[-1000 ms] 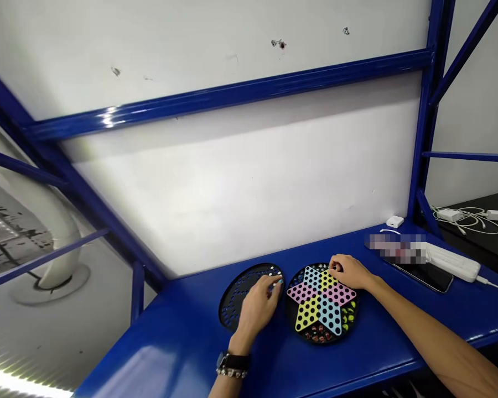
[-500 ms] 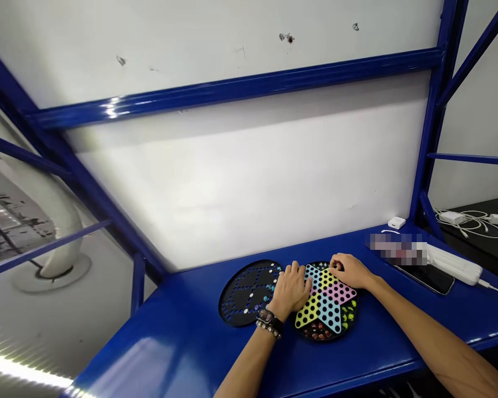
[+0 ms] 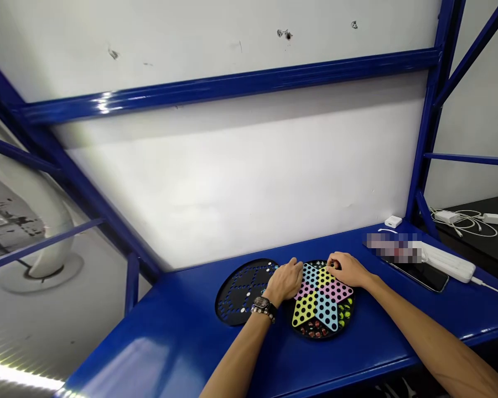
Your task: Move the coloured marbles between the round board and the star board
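Two round game boards lie side by side. On the left is a black board with blue-ringed holes (image 3: 232,309), holding a few small marbles. On the right is a Chinese checkers board (image 3: 305,309) with a multicoloured star, and coloured marbles (image 3: 315,331) sit in its black wedges. My left hand (image 3: 284,282) rests between the boards, its fingers at the star's upper left edge. My right hand (image 3: 344,270) lies at the top of the star board with its fingertips bunched. Whether either hand holds a marble is hidden.
Both boards stand on a blue metal shelf (image 3: 157,342) below a white wall. To the right lie a smartphone (image 3: 423,279), a white power strip (image 3: 448,262) and a small white adapter (image 3: 393,221). Chargers and cables (image 3: 465,221) lie on a black surface beyond.
My left hand has moved right, from over the black board to the star board's edge. My right hand has stayed at the top of the star board.
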Demonstrator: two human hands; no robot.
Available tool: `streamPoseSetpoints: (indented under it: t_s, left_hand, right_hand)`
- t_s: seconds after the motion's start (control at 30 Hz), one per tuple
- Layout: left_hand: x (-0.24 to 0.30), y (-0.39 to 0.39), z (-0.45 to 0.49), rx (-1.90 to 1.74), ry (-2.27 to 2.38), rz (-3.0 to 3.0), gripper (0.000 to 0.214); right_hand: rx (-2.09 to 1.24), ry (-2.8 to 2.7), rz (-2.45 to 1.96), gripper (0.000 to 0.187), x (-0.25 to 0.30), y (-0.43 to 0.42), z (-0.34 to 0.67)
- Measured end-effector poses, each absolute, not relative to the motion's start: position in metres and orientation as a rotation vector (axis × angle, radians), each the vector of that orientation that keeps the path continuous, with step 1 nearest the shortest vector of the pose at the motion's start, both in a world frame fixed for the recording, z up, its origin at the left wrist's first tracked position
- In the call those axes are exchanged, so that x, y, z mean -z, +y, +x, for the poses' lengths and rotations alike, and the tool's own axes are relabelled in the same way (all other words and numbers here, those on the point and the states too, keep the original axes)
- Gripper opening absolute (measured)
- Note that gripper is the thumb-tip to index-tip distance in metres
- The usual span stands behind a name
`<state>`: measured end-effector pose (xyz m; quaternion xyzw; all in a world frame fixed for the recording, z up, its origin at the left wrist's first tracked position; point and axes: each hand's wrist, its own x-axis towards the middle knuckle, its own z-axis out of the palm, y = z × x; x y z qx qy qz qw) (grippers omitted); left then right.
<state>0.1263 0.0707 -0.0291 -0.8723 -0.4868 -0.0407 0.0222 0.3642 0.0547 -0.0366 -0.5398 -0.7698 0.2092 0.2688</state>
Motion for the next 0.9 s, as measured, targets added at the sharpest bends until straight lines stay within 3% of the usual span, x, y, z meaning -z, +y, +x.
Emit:
streamPoseSetpoints:
  t_s: [0.67, 0.9]
  left_hand:
    - [0.025, 0.065, 0.129, 0.316, -1.753, -2.599, 0.044]
    - [0.012, 0.077, 0.079, 0.468, -2.026, -2.336, 0.058]
  right_hand:
    - [-0.563, -2.092, -1.444, 0.015, 0.039, 0.056, 0.365]
    - [-0.561, -2.096, -1.455, 0.014, 0.037, 0.055, 0.364]
